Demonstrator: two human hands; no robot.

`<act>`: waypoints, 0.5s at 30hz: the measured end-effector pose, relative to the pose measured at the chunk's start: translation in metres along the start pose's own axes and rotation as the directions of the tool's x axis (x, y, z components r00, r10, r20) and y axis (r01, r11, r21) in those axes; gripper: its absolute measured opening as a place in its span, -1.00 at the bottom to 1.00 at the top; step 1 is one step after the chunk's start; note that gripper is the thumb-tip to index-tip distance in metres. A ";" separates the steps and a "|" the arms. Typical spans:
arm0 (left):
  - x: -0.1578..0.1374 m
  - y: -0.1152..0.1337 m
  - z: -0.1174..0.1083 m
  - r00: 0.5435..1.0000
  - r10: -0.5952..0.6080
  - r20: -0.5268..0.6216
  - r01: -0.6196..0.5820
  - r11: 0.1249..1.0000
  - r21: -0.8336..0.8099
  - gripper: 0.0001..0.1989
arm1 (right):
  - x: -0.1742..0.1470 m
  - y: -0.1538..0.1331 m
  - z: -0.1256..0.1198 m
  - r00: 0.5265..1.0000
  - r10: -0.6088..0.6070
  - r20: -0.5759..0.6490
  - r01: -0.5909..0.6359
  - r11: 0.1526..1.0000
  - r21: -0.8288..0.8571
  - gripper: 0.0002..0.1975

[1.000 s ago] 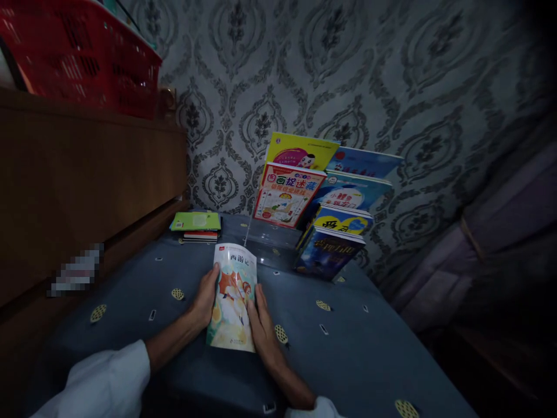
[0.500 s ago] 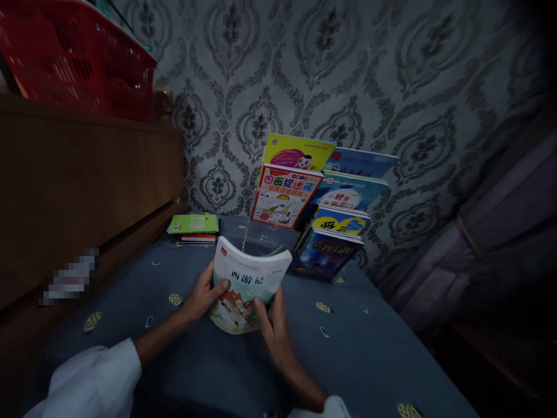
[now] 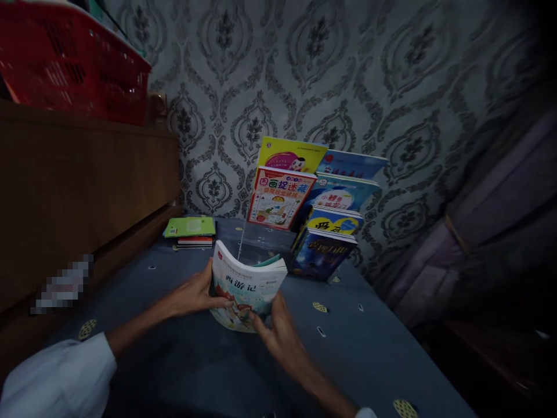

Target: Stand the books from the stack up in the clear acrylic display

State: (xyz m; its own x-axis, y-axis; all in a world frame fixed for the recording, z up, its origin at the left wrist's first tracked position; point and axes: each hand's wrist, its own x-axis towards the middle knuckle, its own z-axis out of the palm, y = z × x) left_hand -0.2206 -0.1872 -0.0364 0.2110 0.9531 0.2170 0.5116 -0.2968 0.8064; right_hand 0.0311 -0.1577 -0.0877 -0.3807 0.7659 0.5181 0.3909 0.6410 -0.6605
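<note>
Both hands hold a paperback book (image 3: 248, 290) with a pale teal cover and Chinese lettering, its top edge bowed. My left hand (image 3: 198, 293) grips its left edge, thumb across the cover. On the right edge is my right hand (image 3: 281, 331), thumb pressed on the lower cover; the fingers behind the book are hidden. Just beyond stands a clear rack (image 3: 256, 238), with a red-bordered book (image 3: 281, 200) and a yellow book (image 3: 291, 154) on its left side. To their right are a dark blue book (image 3: 324, 255), a yellow-and-blue book (image 3: 333, 220) and two blue books (image 3: 343, 194) behind.
A small stack of books (image 3: 190, 227), green on top, lies at the left on the dark patterned sheet (image 3: 174, 360). A wooden headboard or cabinet (image 3: 87, 168) bounds the left, bearing a red basket (image 3: 78, 64). Patterned wallpaper (image 3: 226, 104) is behind; a curtain (image 3: 435, 255) hangs right.
The book has tilted back, so its top edge and pages show more. My left forearm has swung out left and my right hand has shifted slightly. The view has moved a little right.
</note>
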 end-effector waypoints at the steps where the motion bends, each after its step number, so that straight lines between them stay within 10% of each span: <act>1: 0.005 0.002 -0.003 1.000 0.000 -0.004 0.000 1.000 0.028 -0.01 | 0.003 0.000 -0.003 1.000 -0.008 0.002 0.008 1.000 -0.007 -0.31; 9: 0.048 0.019 -0.006 0.995 0.013 -0.096 -0.002 0.993 0.114 0.05 | 0.040 0.003 -0.028 0.994 -0.087 -0.066 0.081 0.992 -0.101 -0.35; 15: 0.034 -0.010 0.023 0.999 0.005 -0.041 -0.010 0.993 -0.118 -0.02 | 0.017 0.017 -0.019 1.000 0.003 -0.031 -0.005 0.997 -0.081 -0.35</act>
State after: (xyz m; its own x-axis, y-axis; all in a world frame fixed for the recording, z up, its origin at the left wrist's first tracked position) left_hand -0.1994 -0.1533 -0.0493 0.1790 0.9533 0.2434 0.4074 -0.2970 0.8636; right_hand 0.0474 -0.1326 -0.0798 -0.3534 0.7689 0.5329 0.4597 0.6389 -0.6169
